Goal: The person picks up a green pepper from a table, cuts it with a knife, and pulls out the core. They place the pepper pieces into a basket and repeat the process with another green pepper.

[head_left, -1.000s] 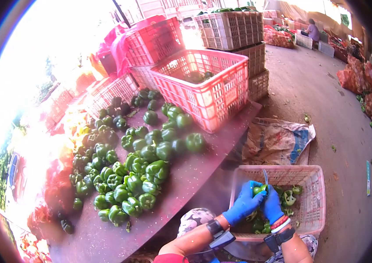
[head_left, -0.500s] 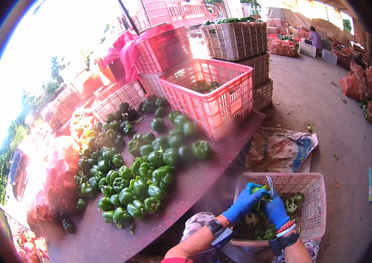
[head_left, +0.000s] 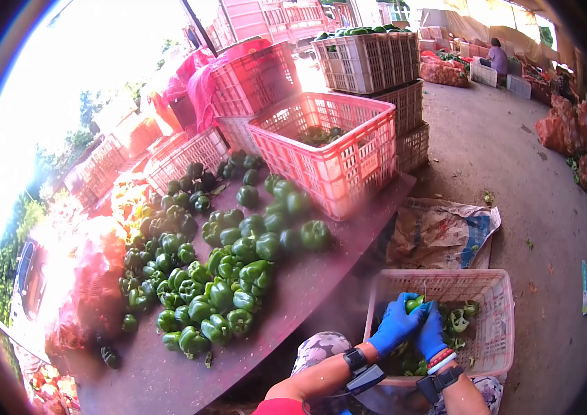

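Over the pale plastic crate [head_left: 497, 280], my left hand [head_left: 397, 325], in a blue glove, is closed around a green bell pepper [head_left: 414, 303]. Only part of the pepper shows between the fingers. My right hand [head_left: 432, 333], also gloved in blue, is pressed against the left one and closed on a knife; its thin blade [head_left: 425, 287] stands up above the fingers, seen nearly edge-on. The handle is hidden. Below the hands, inside the crate, lie cut pepper pieces [head_left: 458, 319] and other green bits.
To the left, a table [head_left: 293, 311] carries a heap of green bell peppers [head_left: 221, 297] and a pink crate [head_left: 369, 162]. Stacked crates [head_left: 369, 66] stand behind it. A flattened sack [head_left: 438, 232] lies beyond my crate. A person [head_left: 497, 57] sits far back among filled sacks.
The knife blade has turned from broadside to nearly edge-on and sits lower. My hands have come closer together around the pepper. The view has shifted slightly.
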The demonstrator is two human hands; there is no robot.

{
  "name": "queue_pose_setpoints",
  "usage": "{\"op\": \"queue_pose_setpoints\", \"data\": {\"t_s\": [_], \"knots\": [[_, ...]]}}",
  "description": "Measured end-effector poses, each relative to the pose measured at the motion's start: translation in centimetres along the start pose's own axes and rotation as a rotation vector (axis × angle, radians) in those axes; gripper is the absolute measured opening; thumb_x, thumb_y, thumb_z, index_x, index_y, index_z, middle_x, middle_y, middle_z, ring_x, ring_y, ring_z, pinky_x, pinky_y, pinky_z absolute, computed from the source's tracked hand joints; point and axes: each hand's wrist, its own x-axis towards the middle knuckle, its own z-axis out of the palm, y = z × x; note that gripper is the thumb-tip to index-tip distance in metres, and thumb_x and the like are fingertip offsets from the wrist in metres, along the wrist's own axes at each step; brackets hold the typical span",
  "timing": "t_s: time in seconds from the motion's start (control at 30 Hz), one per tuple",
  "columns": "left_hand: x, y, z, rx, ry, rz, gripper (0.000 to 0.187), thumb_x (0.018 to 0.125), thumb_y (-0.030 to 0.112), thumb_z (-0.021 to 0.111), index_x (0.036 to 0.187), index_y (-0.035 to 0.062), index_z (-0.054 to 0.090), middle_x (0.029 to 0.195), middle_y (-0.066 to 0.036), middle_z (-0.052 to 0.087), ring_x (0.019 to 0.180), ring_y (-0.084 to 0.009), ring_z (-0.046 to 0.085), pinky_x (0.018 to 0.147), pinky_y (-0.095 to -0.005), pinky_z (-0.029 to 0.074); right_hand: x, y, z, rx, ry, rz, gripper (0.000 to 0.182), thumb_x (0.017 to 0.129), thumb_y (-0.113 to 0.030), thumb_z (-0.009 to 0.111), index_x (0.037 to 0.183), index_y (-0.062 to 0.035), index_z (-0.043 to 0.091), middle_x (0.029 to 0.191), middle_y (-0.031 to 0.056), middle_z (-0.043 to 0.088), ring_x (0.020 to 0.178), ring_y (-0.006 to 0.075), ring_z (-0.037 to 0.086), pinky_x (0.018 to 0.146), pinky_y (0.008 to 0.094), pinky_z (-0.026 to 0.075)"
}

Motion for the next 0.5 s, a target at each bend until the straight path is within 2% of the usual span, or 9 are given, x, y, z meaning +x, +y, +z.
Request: {"op": "queue_pose_setpoints", "data": {"t_s": [0.03, 0.07, 0.1, 0.17, 0.2, 0.3, 0.4, 0.5], "knots": [[0.0, 0.0, 0.4, 0.057, 0.046, 0.026, 0.043, 0.091, 0.031, 0.071, 0.123, 0.0044, 0.060, 0.108, -0.019, 0.071, 0.100, -0.0255, 0.069, 0.087, -0.0378, 0.054, 0.2, 0.2, -0.6, -0.009, 0.013, -0.026, 0.028, 0.084, -0.013, 0.073, 0.099, -0.0047, 0.051, 0.090, 0.0149, 0.068, 0.086, 0.0243, 0.069, 0.073, 0.0403, 0.053], [-0.1, -0.1, 0.6, 0.113, 0.091, 0.049, 0.041, 0.092, 0.030, 0.071, 0.122, 0.0043, 0.060, 0.109, -0.020, 0.071, 0.101, -0.0270, 0.070, 0.088, -0.0387, 0.053, -0.3, -0.4, -0.3, -0.182, 0.045, -0.086, 0.029, 0.084, -0.013, 0.074, 0.099, -0.0044, 0.051, 0.089, 0.0154, 0.068, 0.085, 0.0254, 0.069, 0.072, 0.0407, 0.053], [0.0, 0.1, 0.5, 0.059, 0.049, 0.023, 0.041, 0.092, 0.029, 0.070, 0.122, 0.0045, 0.060, 0.108, -0.019, 0.071, 0.101, -0.0259, 0.070, 0.089, -0.0382, 0.053, -0.9, -1.0, 0.2, -0.357, 0.088, -0.141, 0.030, 0.084, -0.014, 0.074, 0.099, -0.0040, 0.051, 0.088, 0.0159, 0.068, 0.084, 0.0266, 0.069, 0.072, 0.0411, 0.053], [0.3, 0.5, 0.1, -0.051, -0.034, -0.031, 0.040, 0.093, 0.029, 0.070, 0.122, 0.0049, 0.060, 0.108, -0.018, 0.072, 0.100, -0.0238, 0.070, 0.089, -0.0372, 0.053, -3.6, -4.7, 4.3, -1.040, 0.196, -0.314, 0.032, 0.084, -0.017, 0.075, 0.100, -0.0033, 0.050, 0.086, 0.0173, 0.068, 0.082, 0.0292, 0.070, 0.070, 0.0419, 0.053], [0.7, -0.6, 0.8, -0.135, -0.046, -0.063, 0.039, 0.093, 0.028, 0.069, 0.123, 0.0046, 0.060, 0.107, -0.017, 0.072, 0.100, -0.0233, 0.070, 0.089, -0.0362, 0.053, -4.0, -5.0, 4.5, -0.990, 0.214, -0.350, 0.033, 0.085, -0.019, 0.075, 0.100, -0.0029, 0.051, 0.086, 0.0198, 0.069, 0.081, 0.0342, 0.070, 0.069, 0.0436, 0.053], [0.9, -2.0, 1.8, -0.268, 0.008, -0.025, 0.041, 0.092, 0.029, 0.069, 0.122, 0.0024, 0.059, 0.107, -0.024, 0.071, 0.099, -0.0363, 0.070, 0.086, -0.0416, 0.054, -3.7, -4.7, 4.1, -1.057, 0.283, -0.355, 0.033, 0.084, -0.019, 0.076, 0.100, -0.0033, 0.052, 0.088, 0.0199, 0.070, 0.082, 0.0347, 0.071, 0.068, 0.0439, 0.053], [0.8, -2.3, 2.0, -0.169, 0.001, -0.027, 0.038, 0.094, 0.025, 0.068, 0.125, 0.0046, 0.057, 0.110, -0.014, 0.071, 0.100, -0.0210, 0.069, 0.088, -0.0341, 0.053, -4.2, -5.8, 4.8, -1.245, 0.302, -0.325, 0.033, 0.084, -0.019, 0.076, 0.101, -0.0035, 0.052, 0.087, 0.0187, 0.069, 0.079, 0.0323, 0.070, 0.068, 0.0434, 0.052], [0.8, -2.4, 2.0, -0.112, -0.048, 0.039, 0.040, 0.095, 0.027, 0.069, 0.127, 0.0053, 0.056, 0.110, -0.011, 0.070, 0.099, -0.0180, 0.068, 0.089, -0.0327, 0.053, -1.2, -1.7, 0.6, -1.002, 0.302, -0.337, 0.034, 0.080, -0.018, 0.079, 0.100, -0.0035, 0.056, 0.086, 0.0191, 0.069, 0.079, 0.0321, 0.070, 0.068, 0.0430, 0.052]]}}
